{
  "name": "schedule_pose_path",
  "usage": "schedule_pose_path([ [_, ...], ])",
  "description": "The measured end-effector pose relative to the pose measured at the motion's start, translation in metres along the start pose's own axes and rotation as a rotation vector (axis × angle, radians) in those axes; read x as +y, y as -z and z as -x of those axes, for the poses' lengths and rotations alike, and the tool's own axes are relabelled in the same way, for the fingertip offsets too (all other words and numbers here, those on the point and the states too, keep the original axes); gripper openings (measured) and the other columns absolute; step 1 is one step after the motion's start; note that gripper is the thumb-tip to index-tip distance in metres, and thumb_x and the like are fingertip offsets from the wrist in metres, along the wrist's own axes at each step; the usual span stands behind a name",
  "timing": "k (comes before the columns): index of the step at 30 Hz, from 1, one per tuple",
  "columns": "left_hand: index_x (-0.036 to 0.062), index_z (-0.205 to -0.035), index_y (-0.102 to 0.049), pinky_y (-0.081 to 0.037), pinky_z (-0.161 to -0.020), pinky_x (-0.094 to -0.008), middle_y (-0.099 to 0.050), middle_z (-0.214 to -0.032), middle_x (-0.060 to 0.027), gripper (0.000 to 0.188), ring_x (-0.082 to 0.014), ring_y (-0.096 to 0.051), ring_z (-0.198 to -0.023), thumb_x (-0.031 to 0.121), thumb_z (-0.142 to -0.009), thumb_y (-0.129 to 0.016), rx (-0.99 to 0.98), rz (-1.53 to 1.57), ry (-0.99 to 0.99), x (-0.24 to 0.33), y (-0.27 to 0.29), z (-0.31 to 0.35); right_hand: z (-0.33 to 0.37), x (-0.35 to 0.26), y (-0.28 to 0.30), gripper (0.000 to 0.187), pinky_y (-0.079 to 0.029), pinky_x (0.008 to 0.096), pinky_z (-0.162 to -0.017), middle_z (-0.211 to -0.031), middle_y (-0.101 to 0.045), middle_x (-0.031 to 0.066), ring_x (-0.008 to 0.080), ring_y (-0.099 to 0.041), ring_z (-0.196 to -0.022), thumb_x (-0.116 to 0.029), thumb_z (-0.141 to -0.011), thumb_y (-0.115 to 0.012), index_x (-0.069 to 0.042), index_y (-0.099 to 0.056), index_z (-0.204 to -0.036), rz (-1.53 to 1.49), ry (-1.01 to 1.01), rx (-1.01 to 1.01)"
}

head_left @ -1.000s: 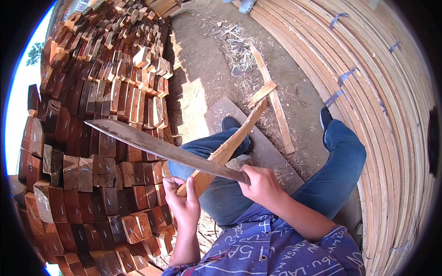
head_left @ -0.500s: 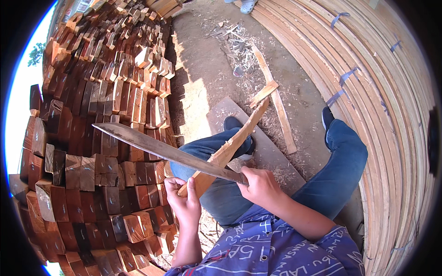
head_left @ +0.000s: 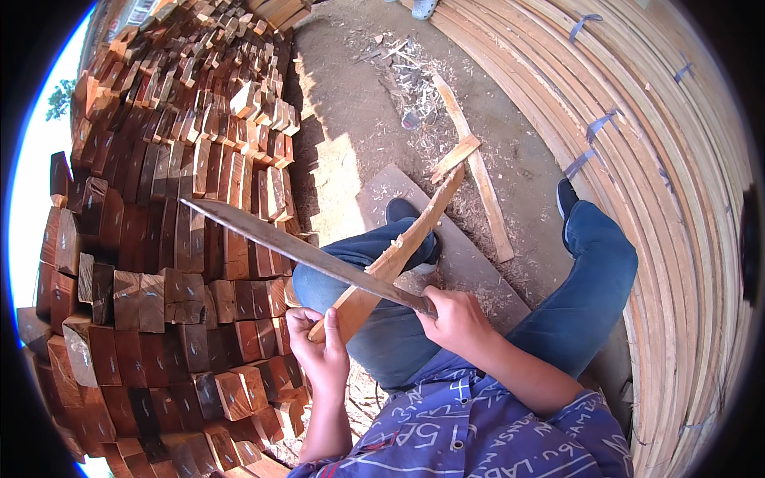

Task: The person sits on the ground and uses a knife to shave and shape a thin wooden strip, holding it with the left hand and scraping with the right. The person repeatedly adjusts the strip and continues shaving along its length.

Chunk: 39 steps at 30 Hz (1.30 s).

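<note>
My left hand [head_left: 321, 342] is closed on the near end of a long, pale wooden strip [head_left: 417, 226], thumb on top. The strip slants away from me over my leg, its far end by another wood piece. A few curled shavings stick up along its upper edge. My right hand [head_left: 460, 325] is wrapped round the grip of a machete [head_left: 291, 248]; the grip is hidden in my fingers. The long, slightly curved blade crosses over the strip, its tip pointing to the far left. Whether the blade touches the strip I cannot tell.
Stacked reddish-brown wood blocks [head_left: 151, 299] rise along the left. Long, pale boards [head_left: 637, 183] tied with bluish strips line the right. A flat board [head_left: 470, 267] lies under my foot, with offcuts [head_left: 482, 187] and shavings [head_left: 410, 76] beyond. Another person's shoe [head_left: 424, 8] shows at the top.
The machete has shifted slightly right and toward me along the strip, and its tip has risen a little in the view. My left hand keeps its hold on the wooden strip.
</note>
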<state>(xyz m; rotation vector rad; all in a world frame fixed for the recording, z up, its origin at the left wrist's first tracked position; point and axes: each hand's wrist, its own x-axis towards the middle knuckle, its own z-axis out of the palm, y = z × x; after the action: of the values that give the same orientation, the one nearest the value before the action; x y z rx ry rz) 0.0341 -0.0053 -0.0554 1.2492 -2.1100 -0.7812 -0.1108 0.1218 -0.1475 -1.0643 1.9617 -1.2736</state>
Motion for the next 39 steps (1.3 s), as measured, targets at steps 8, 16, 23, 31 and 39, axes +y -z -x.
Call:
schedule_pose_path([
  [8, 0.0006, -0.094, -0.048, -0.043, -0.071, -0.0278, -0.050, -0.087, -0.0079, 0.020, -0.0141, -0.050, -0.079, 0.004, -0.091, -0.067, -0.015, -0.073, -0.056, 0.005, -0.002, 0.005, -0.008, 0.173, -0.012, 0.024, -0.053, 0.0507, -0.077, -0.084, -0.068, 0.0272, 0.0434, -0.067, -0.085, -0.021, -0.089, -0.066, 0.002, -0.068, -0.091, 0.276, -0.591, 0.055],
  [16, 0.0002, -0.098, -0.048, -0.046, -0.070, -0.0300, -0.054, -0.089, -0.0112, 0.020, -0.0163, -0.054, -0.076, 0.006, -0.092, -0.067, -0.013, -0.143, -0.147, 0.009, -0.003, -0.008, -0.014, 0.030, 0.010, 0.021, -0.051, 0.0509, -0.068, -0.074, -0.066, 0.0247, 0.0452, -0.065, -0.073, -0.019, -0.088, -0.067, 0.002, -0.064, -0.087, 0.059, -0.263, 0.041],
  [23, 0.0019, -0.101, -0.046, -0.042, -0.051, -0.0227, -0.057, -0.075, -0.0087, 0.019, -0.0103, -0.062, -0.063, 0.005, -0.094, -0.064, -0.147, -0.067, -0.024, 0.030, -0.004, 0.006, -0.008, 0.090, -0.021, 0.020, -0.053, 0.0527, -0.073, -0.076, -0.067, 0.0251, 0.0436, -0.067, -0.077, -0.017, -0.082, -0.069, 0.000, -0.064, -0.090, 0.258, -0.303, 0.013],
  [31, 0.0023, -0.095, -0.049, -0.041, -0.075, -0.0260, -0.050, -0.089, -0.0039, 0.016, -0.0108, -0.047, -0.080, 0.007, -0.094, -0.064, -0.037, -0.021, -0.008, 0.022, -0.008, 0.002, 0.002, 0.012, 0.007, 0.017, -0.049, 0.0501, -0.059, -0.066, -0.062, 0.0220, 0.0440, -0.063, -0.066, -0.016, -0.085, -0.070, -0.001, -0.060, -0.081, -0.007, -0.045, 0.082],
  [39, 0.0015, -0.100, -0.047, -0.039, -0.048, -0.0222, -0.062, -0.072, -0.0084, 0.017, -0.0064, -0.055, -0.054, 0.003, -0.094, -0.063, -0.132, -0.052, -0.081, 0.032, -0.013, 0.009, -0.001, 0.102, -0.020, 0.021, -0.054, 0.0510, -0.070, -0.077, -0.067, 0.0253, 0.0434, -0.067, -0.076, -0.017, -0.083, -0.069, 0.000, -0.066, -0.094, 0.178, -0.309, 0.002],
])
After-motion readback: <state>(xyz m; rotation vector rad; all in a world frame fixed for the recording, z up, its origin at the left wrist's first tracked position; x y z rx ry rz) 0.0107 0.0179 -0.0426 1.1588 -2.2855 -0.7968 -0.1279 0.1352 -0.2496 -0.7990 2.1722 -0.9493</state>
